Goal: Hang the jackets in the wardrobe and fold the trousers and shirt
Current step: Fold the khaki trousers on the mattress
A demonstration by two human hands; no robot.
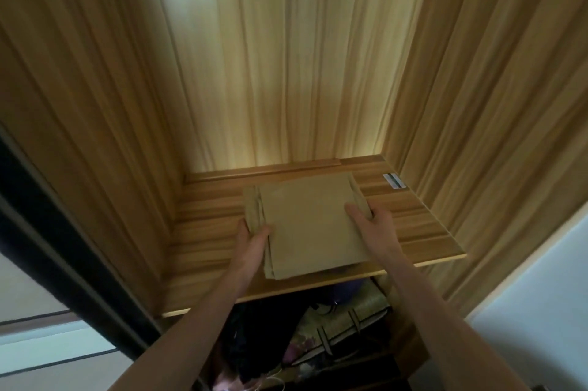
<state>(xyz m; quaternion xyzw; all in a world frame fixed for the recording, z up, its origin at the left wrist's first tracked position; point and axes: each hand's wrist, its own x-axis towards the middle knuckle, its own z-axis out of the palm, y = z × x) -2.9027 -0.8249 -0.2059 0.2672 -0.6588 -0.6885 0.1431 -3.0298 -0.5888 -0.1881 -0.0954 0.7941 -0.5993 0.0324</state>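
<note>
1. Folded trousers (pixel 310 225) lie flat on the wardrobe shelf (pixel 203 231), near edge overhanging the shelf's front lip.
2. Left hand (pixel 253 239) pinches their left edge; right hand (pixel 370 223) grips the right.
3. Bare shelf shows on both sides and behind.

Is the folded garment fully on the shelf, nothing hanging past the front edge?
No: the folded tan garment's near corner overhangs the shelf's front edge.

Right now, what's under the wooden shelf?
Below the wooden shelf, dark clothing and a pale patterned bag show. The shelf and both forearms cover the rest.
</note>
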